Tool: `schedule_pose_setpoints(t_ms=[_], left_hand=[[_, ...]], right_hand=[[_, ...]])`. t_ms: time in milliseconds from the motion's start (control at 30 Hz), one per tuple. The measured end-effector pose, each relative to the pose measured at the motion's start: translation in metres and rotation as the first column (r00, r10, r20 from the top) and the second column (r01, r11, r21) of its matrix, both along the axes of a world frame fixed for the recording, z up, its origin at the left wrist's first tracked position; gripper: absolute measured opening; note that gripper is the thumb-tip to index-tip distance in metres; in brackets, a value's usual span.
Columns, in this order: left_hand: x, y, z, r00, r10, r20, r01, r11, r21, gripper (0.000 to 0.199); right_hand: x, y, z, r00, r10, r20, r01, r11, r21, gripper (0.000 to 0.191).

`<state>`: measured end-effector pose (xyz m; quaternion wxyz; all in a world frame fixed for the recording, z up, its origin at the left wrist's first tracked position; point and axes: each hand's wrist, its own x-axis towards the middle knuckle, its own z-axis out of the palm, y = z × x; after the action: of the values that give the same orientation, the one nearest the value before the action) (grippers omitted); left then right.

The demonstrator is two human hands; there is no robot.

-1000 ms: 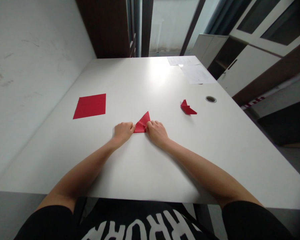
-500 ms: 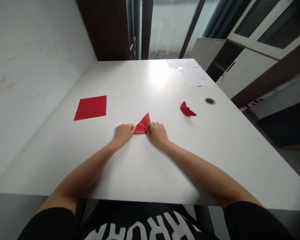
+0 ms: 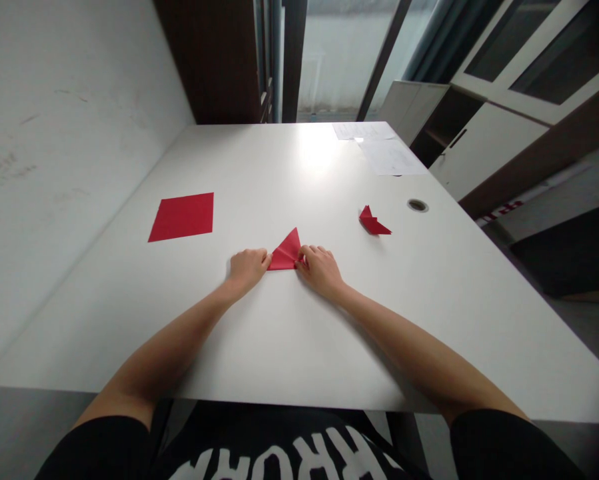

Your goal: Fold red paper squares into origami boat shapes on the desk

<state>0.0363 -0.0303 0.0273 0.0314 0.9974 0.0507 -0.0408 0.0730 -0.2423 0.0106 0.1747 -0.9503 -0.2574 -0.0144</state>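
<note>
A red sheet of paper folded to a triangle (image 3: 286, 254) lies on the white table in front of me, its peak pointing away. My left hand (image 3: 249, 266) is closed, thumb and fingers on the paper's left corner. At the right side my right hand (image 3: 321, 270) pinches the lower right corner, fingers curled. The paper's outer corners are partly hidden by the fingers. Creases show across its face.
Flat on the table (image 3: 279, 340) at the left lies a red paper square (image 3: 182, 217). A folded red paper figure (image 3: 374, 223) sits to the right, near a round cable hole (image 3: 418, 205). White printed sheets (image 3: 392, 155) lie at the far right edge.
My right hand has slid slightly right along the paper's lower edge, uncovering more of the triangle. The left hand stays at its corner.
</note>
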Motion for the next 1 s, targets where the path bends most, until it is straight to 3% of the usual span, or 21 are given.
schedule_pose_setpoints(t_ms=[267, 367, 500, 600, 800, 1000], left_hand=[[-0.002, -0.001, 0.002, 1.0, 0.014, 0.008, -0.013, 1.0, -0.024, 0.048], [-0.002, -0.001, 0.002, 1.0, 0.005, 0.008, -0.005, 1.0, -0.022, 0.047], [-0.002, -0.001, 0.0, 1.0, -0.003, 0.017, 0.004, 1.0, -0.007, 0.046], [-0.001, -0.001, 0.0, 0.999, -0.015, 0.032, 0.015, 1.0, -0.004, 0.046], [-0.004, 0.004, -0.002, 0.999, -0.018, 0.037, 0.019, 1.0, -0.017, 0.044], [-0.015, 0.025, -0.006, 0.99, -0.097, 0.102, 0.099, 0.995, -0.016, 0.038]], right_hand=[[0.013, -0.019, 0.008, 0.989, 0.067, -0.132, -0.069, 0.998, -0.007, 0.012], [0.012, -0.018, 0.008, 0.994, 0.088, -0.067, -0.087, 0.996, 0.023, 0.017], [0.005, -0.01, 0.0, 0.945, 0.315, 0.092, -0.322, 0.944, 0.07, 0.036], [0.003, -0.006, -0.009, 0.882, 0.458, 0.107, -0.464, 0.885, 0.034, 0.049], [0.004, -0.01, -0.016, 0.867, 0.49, 0.088, -0.492, 0.87, 0.004, 0.054], [0.003, -0.01, -0.015, 0.866, 0.494, 0.079, -0.496, 0.868, 0.004, 0.054]])
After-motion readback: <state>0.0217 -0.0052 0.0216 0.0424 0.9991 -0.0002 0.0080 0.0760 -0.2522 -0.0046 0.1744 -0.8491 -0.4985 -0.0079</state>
